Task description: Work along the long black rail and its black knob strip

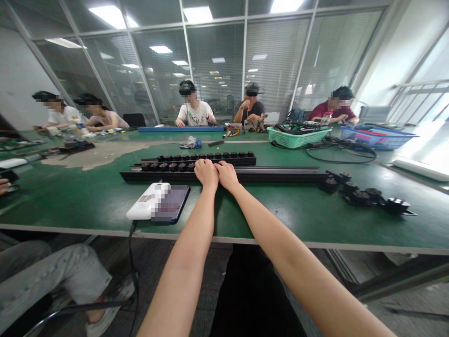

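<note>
Long black metal rail (pixel 273 177) lying lengthwise across the middle of a green-topped workbench (pixel 70 201), parallel to the near edge and set back from it. Small black cylindrical fittings (pixel 164 166) stand in a row on the rail's left part. A second black rail (pixel 224 161), carrying a similar row, lies just behind and is shorter.

The left hand (pixel 206 173) and right hand (pixel 227 176) rest palm-down side by side on the first rail, touching each other. The fingers curl narrowly over the matte metal, and both bare forearms angle inward from the near edge (whether the fingers actually grip the rail cannot be told from this view).

Left of the hands, a dark smartphone (pixel 171 204) overlaps a white power bank (pixel 145 202), and a black cable (pixel 132 248) drops over the near edge. Loose black fittings (pixel 361 196) lie beyond the rail's right end. Toward the far edge stand a green plastic basket (pixel 298 138) and a blue plastic basket (pixel 377 138), beside a coil of black cable (pixel 340 152). Co-workers (pixel 250 105) sit beyond the far edge.
</note>
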A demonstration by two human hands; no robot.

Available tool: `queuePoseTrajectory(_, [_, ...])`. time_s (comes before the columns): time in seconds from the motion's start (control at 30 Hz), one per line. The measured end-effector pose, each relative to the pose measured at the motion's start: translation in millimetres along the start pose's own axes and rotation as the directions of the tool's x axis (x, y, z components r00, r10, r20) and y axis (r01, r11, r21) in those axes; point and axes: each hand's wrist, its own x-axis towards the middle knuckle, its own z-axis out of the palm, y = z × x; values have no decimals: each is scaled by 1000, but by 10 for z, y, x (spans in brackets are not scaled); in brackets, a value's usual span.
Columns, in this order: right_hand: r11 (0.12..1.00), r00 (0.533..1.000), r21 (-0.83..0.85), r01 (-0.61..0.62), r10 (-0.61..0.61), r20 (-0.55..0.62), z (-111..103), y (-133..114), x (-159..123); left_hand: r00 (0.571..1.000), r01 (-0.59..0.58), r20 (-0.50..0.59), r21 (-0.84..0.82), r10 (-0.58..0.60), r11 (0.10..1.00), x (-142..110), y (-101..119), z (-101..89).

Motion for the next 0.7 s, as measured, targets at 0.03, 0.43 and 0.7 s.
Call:
queuePoseTrajectory(0.03, [1000, 1000, 1, -1, 1, -2, -5, -1, 1, 1000, 0, 0, -3, 0, 1000, 0, 0, -1])
queuePoseTrajectory(0.43, [997, 997, 20, -74, 74, -23, -77, -24, -73, 1000, -2, 2, -35, 2, 999, -6, 1, -3])
queuePoseTrajectory(0.7, [993, 993, 13, -116, 117, -31, -67, -34, -82, 1000, -12, 5, -40, 13, 999, -27, 0, -23])
